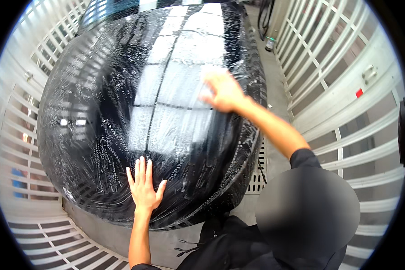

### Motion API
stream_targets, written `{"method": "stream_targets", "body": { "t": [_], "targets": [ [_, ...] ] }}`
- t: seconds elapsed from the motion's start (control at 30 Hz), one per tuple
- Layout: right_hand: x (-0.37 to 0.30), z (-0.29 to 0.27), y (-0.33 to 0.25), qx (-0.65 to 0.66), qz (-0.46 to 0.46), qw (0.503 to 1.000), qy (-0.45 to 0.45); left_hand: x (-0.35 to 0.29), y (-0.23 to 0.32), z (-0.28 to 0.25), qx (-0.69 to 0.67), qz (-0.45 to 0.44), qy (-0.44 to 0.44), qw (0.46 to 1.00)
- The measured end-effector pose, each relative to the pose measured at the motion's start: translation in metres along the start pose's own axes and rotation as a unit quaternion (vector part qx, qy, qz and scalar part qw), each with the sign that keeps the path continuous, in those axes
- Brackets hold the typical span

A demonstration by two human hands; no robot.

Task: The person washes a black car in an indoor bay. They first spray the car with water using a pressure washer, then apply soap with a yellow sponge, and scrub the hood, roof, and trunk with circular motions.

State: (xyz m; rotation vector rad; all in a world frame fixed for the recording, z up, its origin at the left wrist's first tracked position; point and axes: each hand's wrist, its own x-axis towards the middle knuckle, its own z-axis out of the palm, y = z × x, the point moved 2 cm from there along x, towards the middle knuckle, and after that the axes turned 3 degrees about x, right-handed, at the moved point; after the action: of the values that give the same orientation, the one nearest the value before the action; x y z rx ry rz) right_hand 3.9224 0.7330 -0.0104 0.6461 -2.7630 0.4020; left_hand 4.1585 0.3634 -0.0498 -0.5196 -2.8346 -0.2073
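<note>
A glossy black car (112,153) fills the middle, its rounded end toward me. Water drops and streaks of suds cover the dark panel, and a bright reflection lies across its centre. My left hand (145,191) rests flat on the near part of the panel, fingers spread, holding nothing. Farther up and to the right, my right hand (224,91) is over the wet panel, thumb apart from the other fingers. Motion smears its fingertips, and a whitish patch beside them could be foam, glare or something held. Both arms have short black sleeves.
White slatted walls (319,49) curve around the car on both sides. A narrow strip of grey floor (274,85) runs along its right, with a small green-and-clear bottle (270,43) near the wall. A perforated drain grate (256,182) lies beside the car. Dark cords (186,248) hang near my clothing.
</note>
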Motion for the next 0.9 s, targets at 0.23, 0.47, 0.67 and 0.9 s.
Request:
{"method": "stream_targets", "body": {
  "t": [0.23, 0.47, 0.67, 0.9],
  "targets": [
    [0.001, 0.021, -0.103, 0.008, -0.176, 0.982, -0.067, 0.001, 0.012, 0.009, 0.051, -0.079, -0.002, 0.996],
    [0.146, 0.026, 0.073, 0.005, -0.037, 0.999, 0.02, 0.065, 0.085, 0.035, 0.03, -0.103, -0.003, 0.994],
    [0.087, 0.034, -0.044, 0.15, -0.366, 0.913, -0.097, 0.133, 0.122, 0.038, 0.043, -0.218, 0.002, 0.975],
    [0.215, 0.034, 0.142, -0.037, -0.192, 0.981, -0.011, 0.067, 0.122, 0.044, 0.035, -0.325, 0.041, 0.944]
  ]
}}
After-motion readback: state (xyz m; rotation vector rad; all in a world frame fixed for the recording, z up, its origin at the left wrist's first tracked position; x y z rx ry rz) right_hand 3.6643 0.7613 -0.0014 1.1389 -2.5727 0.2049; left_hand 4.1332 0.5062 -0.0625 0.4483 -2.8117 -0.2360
